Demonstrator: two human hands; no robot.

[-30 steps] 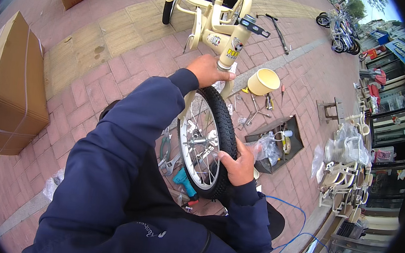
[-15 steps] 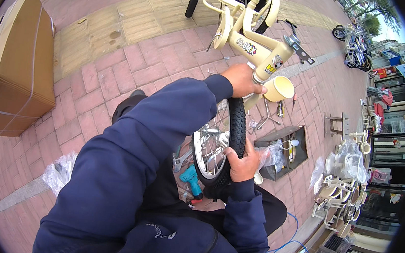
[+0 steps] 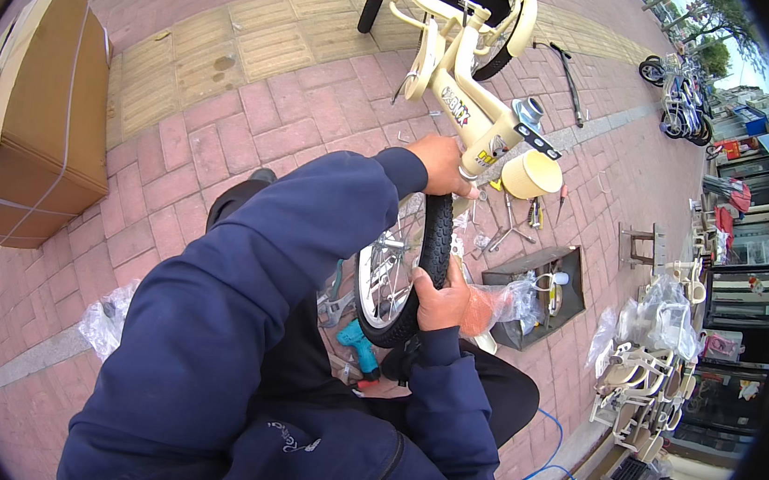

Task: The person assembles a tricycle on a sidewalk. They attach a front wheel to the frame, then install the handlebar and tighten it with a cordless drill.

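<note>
Both curled, left grip (image 3: 441, 164) clasps fork (image 3: 460, 204), right grip (image 3: 442, 300) tyre (image 3: 438, 234).

Pink brick paving (image 3: 258, 105) carried a cream tub (image 3: 532, 175) just right of the left hand (image 3: 437, 163), a dark tray (image 3: 571, 306) right of the right hand (image 3: 442, 299), a teal drill (image 3: 358, 345) below and left of that grip, and a cardboard box (image 3: 44, 139) well left of both.

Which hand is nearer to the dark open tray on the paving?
Right: the right hand is on the tyre, just left of the dark open tray; the left hand is farther off, just below the head tube.
</note>
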